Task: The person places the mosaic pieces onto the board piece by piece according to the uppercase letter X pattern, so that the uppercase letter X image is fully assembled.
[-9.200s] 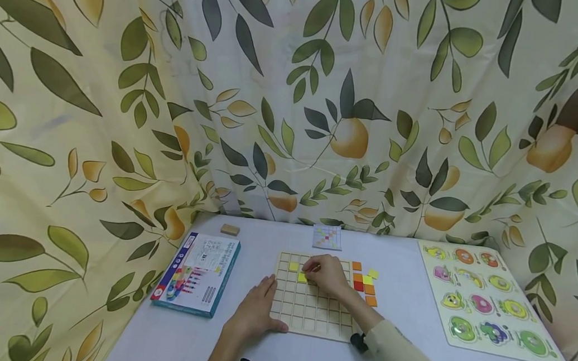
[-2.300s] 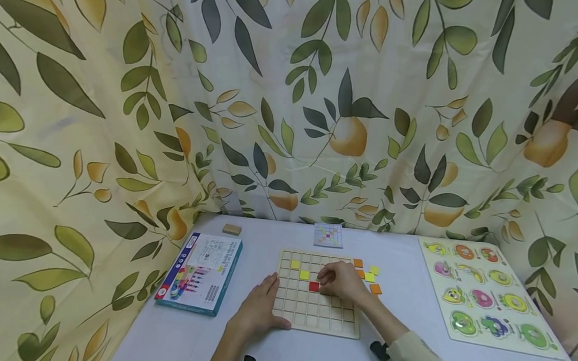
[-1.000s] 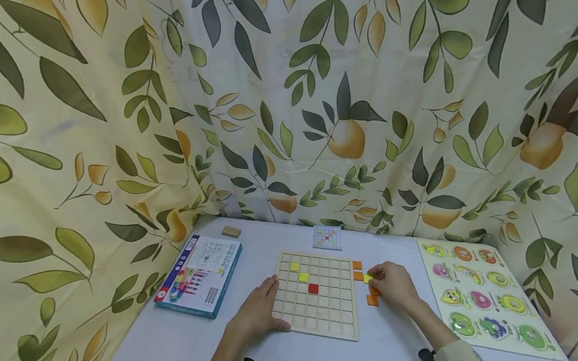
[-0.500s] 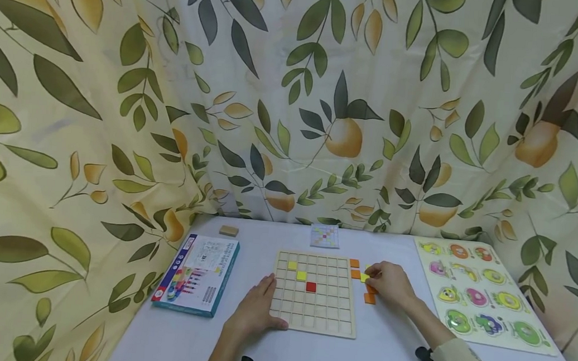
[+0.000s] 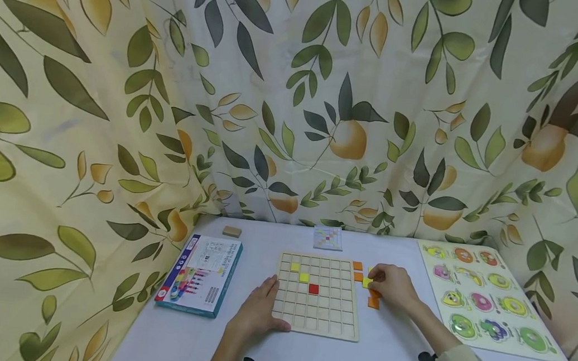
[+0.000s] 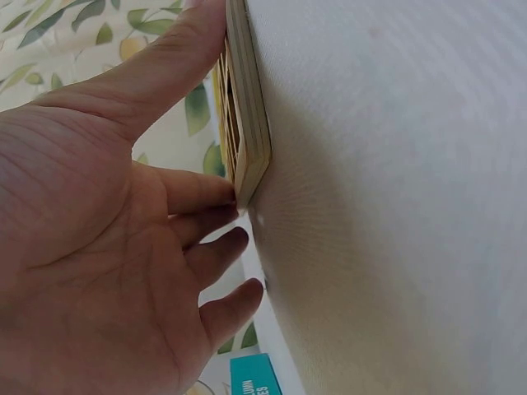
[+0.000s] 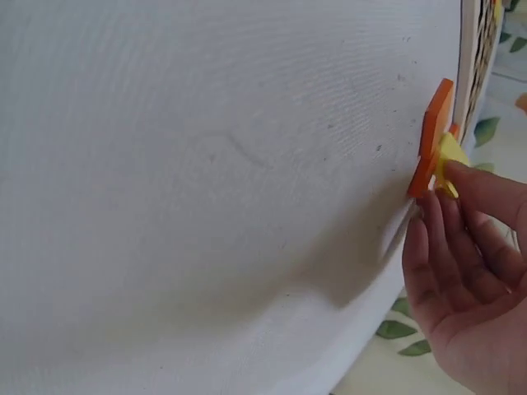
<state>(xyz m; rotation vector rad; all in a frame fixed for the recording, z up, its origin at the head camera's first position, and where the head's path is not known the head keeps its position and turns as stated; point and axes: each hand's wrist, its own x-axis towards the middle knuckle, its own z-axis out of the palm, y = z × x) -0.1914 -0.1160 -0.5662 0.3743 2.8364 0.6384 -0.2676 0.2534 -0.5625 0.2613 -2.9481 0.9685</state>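
Note:
A wooden grid board (image 5: 319, 317) lies on the table, with two yellow tiles and a red tile (image 5: 314, 289) along a diagonal in its cells. My left hand (image 5: 255, 309) rests at the board's near left corner; the thumb touches the near edge and the fingers lie along the left side. Right of the board, my right hand (image 5: 394, 288) pinches a yellow tile (image 7: 450, 158) between thumb and fingers. In the right wrist view that tile tilts beside orange tiles (image 7: 435, 123). Another bit of yellow shows by the fingertips in the head view.
Behind the board lies a small pattern card (image 5: 327, 238). A boxed set (image 5: 202, 275) is at left, with a small wooden block (image 5: 232, 231) beyond it. A fruit picture board (image 5: 487, 300) lies at right. A patterned curtain (image 5: 253, 116) hangs behind the table.
The red tile went from the pile beside the board into a cell. My right hand then moved right, off the board, to the loose tiles. My left hand stayed at the corner.

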